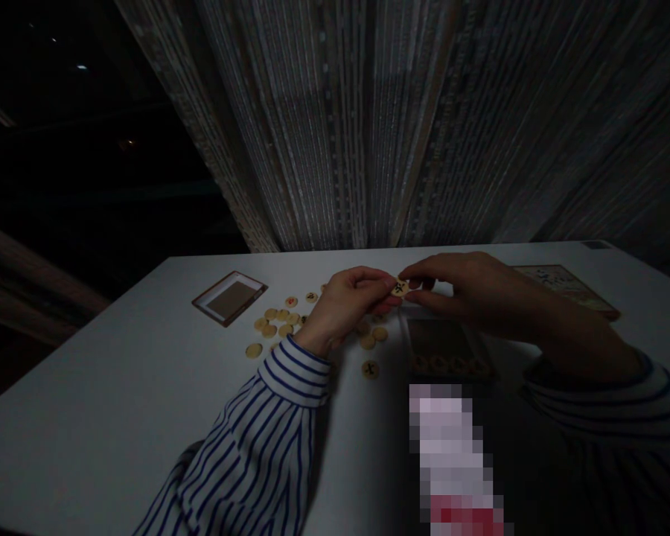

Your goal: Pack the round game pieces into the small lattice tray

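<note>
Pale yellow, wood-look round piece (400, 288), black character facing up, sits just right of frame centre, raised over the worktop (89, 387) between both hands. Left hand (360, 292) pinches it between thumb and fingers from the left side. Right hand (469, 286) has it from the right, forefinger at the upper edge, thumb at the lower; remaining fingers curled behind. How hard each grips, can't tell.

Just below the right hand, right of centre: open tray (441, 339), dark inside, row of round pieces (458, 364) along its near edge; markings too dim to read. Left of the tray, a single piece with a black character (370, 369) lies flat, apart from the rest. Near it, under the left wrist, a few plain pieces (367, 342) touch or overlap. Larger loose cluster (286, 330) left of the left wrist, mostly blank-side up; one at its upper edge shows a red mark (291, 301). Part of it is hidden by the wrist.

Farther out: shallow brown-rimmed box (211, 316) at centre left, printed panel (569, 289) at right, partly behind the right forearm. Both sleeves (246, 447) blue-and-white striped. Grey string curtain (357, 112) fills the upper middle, behind the worktop's far edge.
</note>
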`<state>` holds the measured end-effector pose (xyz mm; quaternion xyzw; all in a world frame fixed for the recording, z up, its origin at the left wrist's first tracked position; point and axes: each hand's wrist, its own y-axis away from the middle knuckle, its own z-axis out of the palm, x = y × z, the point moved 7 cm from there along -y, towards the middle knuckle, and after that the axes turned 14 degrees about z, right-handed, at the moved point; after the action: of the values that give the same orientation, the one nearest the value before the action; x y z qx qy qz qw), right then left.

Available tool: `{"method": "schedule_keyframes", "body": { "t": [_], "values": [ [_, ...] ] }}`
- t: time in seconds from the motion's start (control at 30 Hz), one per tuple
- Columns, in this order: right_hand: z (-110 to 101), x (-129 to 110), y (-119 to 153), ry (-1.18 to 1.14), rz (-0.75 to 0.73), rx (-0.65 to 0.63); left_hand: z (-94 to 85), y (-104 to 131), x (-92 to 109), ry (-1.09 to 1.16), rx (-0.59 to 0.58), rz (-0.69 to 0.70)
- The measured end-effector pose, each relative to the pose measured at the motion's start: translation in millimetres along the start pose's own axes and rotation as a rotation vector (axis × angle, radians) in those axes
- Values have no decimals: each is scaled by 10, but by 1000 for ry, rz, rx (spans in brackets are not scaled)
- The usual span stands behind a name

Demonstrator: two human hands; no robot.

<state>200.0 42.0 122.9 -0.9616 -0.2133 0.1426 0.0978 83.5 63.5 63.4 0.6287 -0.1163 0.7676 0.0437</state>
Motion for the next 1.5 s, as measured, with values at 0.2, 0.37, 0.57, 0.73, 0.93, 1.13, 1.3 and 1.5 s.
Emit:
{"method": "schedule_keyframes", "body": {
  "t": [0.2, 0.37, 0.57, 0.73, 0.93, 1.13, 1.3, 1.5],
  "values": [
    [45, 53, 0, 46, 17, -44, 54, 11, -48, 21, -40, -25],
    [129, 91, 5, 92, 34, -126, 94, 33, -121, -10, -85, -80],
    [188, 109, 17, 101, 17, -172, 82, 30, -194, -5, -51, -87],
    [182, 82, 36, 84, -5, -179, 82, 35, -197, -54, -64, -75],
    [232, 163, 77, 132, 35, -246, 108, 12, -238, -173, -141, -52],
    [335, 335, 109, 183, 81, -308, 58, -21, -364, -506, -284, 41],
    [520, 352, 127, 184, 78, -415, 150, 38, -277, -872, -420, 270],
    [698, 336, 130, 144, 46, -511, 218, 85, -352, -1037, -527, 192]
  ]
}}
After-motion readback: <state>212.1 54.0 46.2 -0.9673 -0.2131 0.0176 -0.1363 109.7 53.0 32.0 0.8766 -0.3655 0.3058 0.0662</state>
